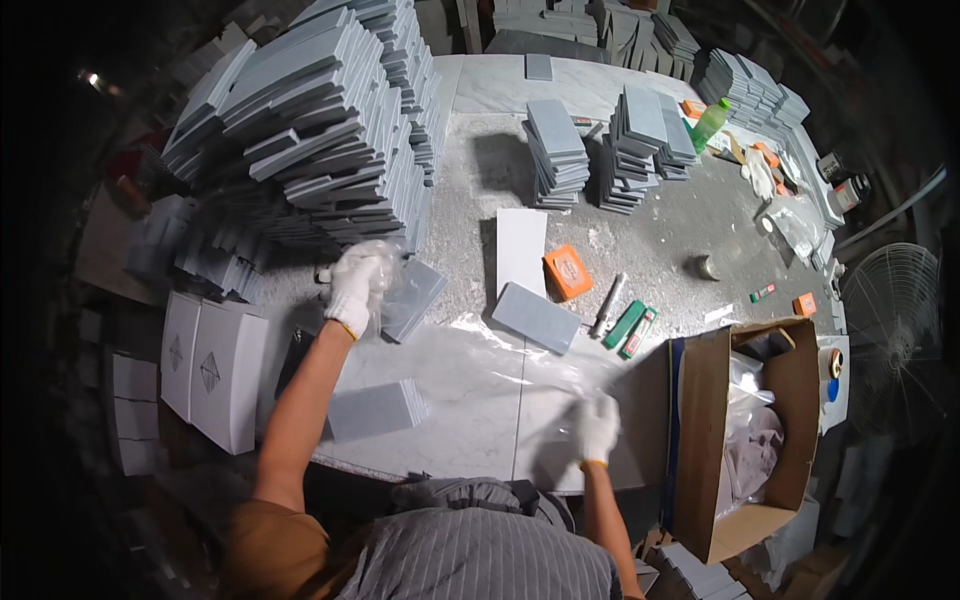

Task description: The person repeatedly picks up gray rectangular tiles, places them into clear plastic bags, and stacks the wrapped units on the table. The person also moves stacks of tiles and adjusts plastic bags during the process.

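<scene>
We see two hands in white gloves working over a pale tabletop [460,405]. Our left hand [351,292] reaches out in front of the big, messy stack of gray slabs [345,150]. Crumpled clear plastic [384,262] touches our left glove, but the fingers are blurry, so we can't tell if that grip is closed on it. A loose gray slab [422,306] lies on the tabletop just right of this hand. Our right hand [598,430] is down near the front edge, left of the open cardboard box [740,540]. It is blurry too, and we can't tell if its grip has anything.

Between our hands and farther back, another gray slab [537,318] lies over the near end of a long white piece [521,245]. Beside them are an orange box [568,272], a marker [610,305] and a green box [625,325]. A low pile of slabs [370,412] sits beside our left arm.
</scene>
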Motion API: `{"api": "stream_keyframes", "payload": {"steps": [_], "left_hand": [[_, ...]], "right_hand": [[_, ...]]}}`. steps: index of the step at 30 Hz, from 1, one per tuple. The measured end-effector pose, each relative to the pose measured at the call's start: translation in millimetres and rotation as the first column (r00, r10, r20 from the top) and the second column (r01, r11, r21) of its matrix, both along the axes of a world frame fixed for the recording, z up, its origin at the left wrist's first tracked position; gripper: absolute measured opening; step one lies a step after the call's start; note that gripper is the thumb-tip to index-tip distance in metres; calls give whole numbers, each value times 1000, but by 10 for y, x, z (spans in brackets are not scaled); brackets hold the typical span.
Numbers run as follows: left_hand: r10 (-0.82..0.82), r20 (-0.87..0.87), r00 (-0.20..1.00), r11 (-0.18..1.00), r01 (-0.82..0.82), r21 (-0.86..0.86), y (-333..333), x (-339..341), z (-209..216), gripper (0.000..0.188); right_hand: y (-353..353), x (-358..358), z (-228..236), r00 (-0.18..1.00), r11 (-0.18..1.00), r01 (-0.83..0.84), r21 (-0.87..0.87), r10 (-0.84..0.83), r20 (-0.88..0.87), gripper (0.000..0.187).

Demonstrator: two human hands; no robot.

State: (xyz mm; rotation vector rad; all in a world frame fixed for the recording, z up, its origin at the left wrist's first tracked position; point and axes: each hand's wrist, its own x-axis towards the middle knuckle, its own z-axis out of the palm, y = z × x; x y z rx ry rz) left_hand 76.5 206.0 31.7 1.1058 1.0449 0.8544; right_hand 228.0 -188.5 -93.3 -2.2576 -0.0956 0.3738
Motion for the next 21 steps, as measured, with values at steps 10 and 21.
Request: {"api": "stream_keyframes", "payload": {"steps": [10, 21], "left_hand": [[220, -757, 616, 514, 586, 626, 391, 1560, -871, 20], [648, -626, -434, 339, 900, -273, 1652, 2032, -1367, 28]], "right_hand": [[-635, 114, -25, 981, 986, 144, -86, -154, -122, 28], [-750, 7, -352, 985, 982, 162, -93, -156, 69, 23]]}}
